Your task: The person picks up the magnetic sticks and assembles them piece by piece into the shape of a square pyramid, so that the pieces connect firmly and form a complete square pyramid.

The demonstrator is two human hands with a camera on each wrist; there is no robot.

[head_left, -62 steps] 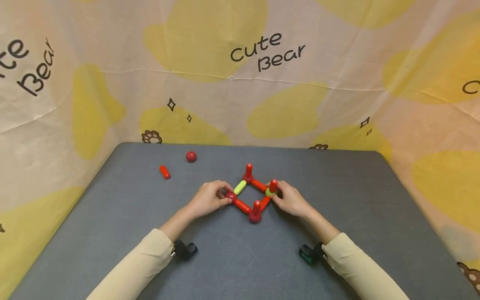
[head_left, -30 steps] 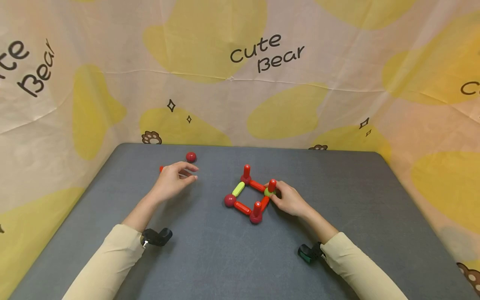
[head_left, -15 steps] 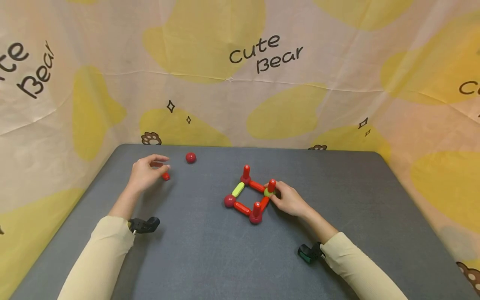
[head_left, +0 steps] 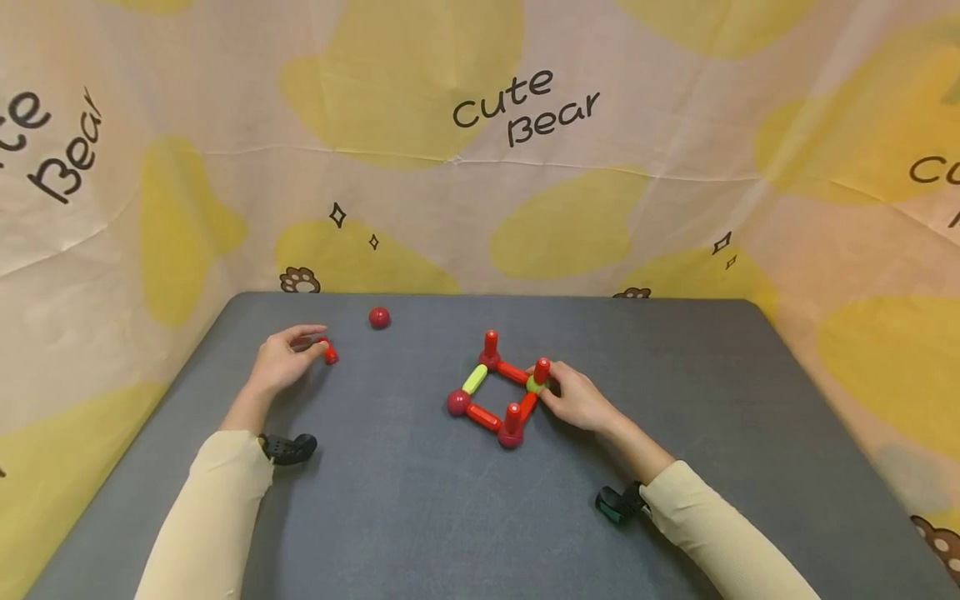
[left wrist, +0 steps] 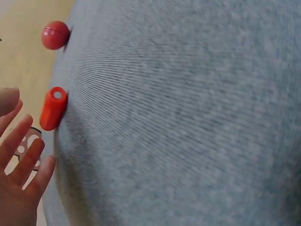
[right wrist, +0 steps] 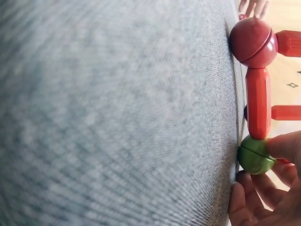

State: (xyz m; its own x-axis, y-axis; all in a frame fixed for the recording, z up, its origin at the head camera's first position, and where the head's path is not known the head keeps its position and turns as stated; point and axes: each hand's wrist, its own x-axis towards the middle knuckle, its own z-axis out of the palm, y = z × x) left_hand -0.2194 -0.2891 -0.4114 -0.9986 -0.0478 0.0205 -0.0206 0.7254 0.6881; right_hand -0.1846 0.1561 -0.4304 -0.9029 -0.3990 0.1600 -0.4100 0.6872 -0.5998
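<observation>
My left hand (head_left: 281,360) has swung away from the red-and-yellow plastic rod-and-ball square frame (head_left: 498,387) and now sits at the short red plastic cylinder rod (head_left: 328,353). The fingers (left wrist: 24,155) are loosely spread, tips just short of it, nothing held yet. Beyond them lies a loose red plastic ball (head_left: 379,317) on the grey tabletop (head_left: 450,517). My right hand (head_left: 577,398) keeps pinching the frame's green ball joint (right wrist: 254,155), steadying it.

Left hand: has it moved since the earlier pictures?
Yes. The left hand went from the frame leftward, past the red ball, to the red stick.
</observation>
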